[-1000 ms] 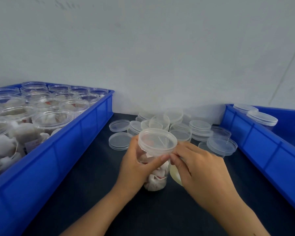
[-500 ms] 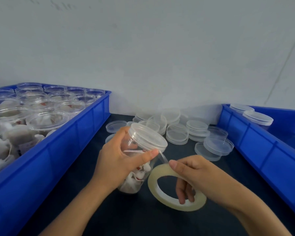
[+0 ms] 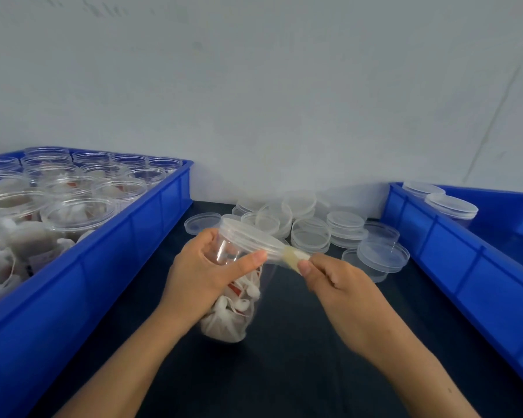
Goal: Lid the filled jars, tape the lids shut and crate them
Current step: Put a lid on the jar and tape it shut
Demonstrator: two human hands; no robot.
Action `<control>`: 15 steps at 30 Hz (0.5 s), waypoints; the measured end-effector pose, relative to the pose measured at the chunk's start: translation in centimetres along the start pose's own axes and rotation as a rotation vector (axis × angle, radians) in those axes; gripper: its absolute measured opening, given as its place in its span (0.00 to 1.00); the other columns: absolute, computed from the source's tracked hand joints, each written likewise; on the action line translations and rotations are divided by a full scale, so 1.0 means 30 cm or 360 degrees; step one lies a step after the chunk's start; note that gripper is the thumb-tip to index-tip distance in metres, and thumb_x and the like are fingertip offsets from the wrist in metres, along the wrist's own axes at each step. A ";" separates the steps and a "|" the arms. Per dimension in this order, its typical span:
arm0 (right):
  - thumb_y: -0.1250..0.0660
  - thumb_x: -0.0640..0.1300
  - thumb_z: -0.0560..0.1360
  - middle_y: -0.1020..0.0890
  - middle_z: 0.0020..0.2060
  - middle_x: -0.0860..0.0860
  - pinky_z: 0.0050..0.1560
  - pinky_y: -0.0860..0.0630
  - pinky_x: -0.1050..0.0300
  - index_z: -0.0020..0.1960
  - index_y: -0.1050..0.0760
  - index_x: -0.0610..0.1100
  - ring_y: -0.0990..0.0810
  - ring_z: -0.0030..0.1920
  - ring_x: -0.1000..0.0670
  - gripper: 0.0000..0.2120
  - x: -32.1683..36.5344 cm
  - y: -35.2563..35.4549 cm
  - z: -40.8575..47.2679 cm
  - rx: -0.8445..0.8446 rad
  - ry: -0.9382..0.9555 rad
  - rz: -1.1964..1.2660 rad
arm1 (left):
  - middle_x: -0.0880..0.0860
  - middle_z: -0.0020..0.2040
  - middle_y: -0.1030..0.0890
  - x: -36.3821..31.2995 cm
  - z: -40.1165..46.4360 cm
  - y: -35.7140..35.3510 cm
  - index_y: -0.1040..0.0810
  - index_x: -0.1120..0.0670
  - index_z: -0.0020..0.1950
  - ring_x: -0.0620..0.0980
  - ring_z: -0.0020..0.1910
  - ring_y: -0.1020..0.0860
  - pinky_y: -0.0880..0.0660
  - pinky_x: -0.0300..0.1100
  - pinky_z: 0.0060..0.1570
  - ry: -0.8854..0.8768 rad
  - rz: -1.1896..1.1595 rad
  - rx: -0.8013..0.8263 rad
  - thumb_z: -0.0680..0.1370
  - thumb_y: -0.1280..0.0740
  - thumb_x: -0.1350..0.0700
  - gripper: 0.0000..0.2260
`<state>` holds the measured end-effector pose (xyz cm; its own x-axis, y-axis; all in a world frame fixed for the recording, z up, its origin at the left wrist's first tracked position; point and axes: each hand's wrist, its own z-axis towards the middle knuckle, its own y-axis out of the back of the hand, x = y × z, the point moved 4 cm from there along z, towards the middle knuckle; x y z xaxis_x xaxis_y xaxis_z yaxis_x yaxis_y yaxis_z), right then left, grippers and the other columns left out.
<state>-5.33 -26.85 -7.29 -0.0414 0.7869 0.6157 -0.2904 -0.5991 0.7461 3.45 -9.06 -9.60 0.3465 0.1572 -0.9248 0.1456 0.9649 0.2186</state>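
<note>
Blue crates (image 3: pixel 151 224), two; one jar (image 3: pixel 233 285) held, left hand (image 3: pixel 203 273).

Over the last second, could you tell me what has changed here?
The left hand tilted the jar rightward, still gripping it. The right hand brought up the tape and now pinches it at the lid edge. Crates and loose lids stayed put.
</note>
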 end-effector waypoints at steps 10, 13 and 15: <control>0.54 0.65 0.77 0.31 0.30 0.53 0.35 0.34 0.55 0.38 0.35 0.47 0.33 0.32 0.53 0.24 -0.012 -0.002 0.015 0.0015 -0.0016 -0.0275 | 0.51 0.49 0.14 0.013 -0.012 -0.057 0.20 0.55 0.56 0.48 0.50 0.16 0.23 0.42 0.52 0.0148 -0.0370 0.0246 0.57 0.25 0.37 0.33; 0.58 0.67 0.74 0.29 0.31 0.53 0.38 0.30 0.52 0.40 0.34 0.45 0.30 0.34 0.50 0.27 -0.014 0.003 0.014 -0.0029 0.0022 -0.0369 | 0.50 0.51 0.15 0.023 -0.010 -0.062 0.24 0.54 0.59 0.48 0.51 0.17 0.24 0.47 0.57 0.0171 -0.0427 0.0260 0.56 0.25 0.38 0.36; 0.61 0.67 0.72 0.29 0.32 0.53 0.38 0.29 0.52 0.42 0.34 0.45 0.28 0.35 0.48 0.29 -0.014 0.005 0.012 -0.0062 0.0064 -0.0460 | 0.49 0.50 0.15 0.031 -0.010 -0.065 0.28 0.51 0.61 0.48 0.50 0.16 0.24 0.49 0.55 0.0214 -0.0476 0.0266 0.56 0.24 0.38 0.38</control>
<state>-5.03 -27.33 -7.34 0.0107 0.9298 0.3679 -0.3320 -0.3438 0.8784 3.21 -10.73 -10.98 0.1426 -0.0899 -0.9857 0.3751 0.9265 -0.0302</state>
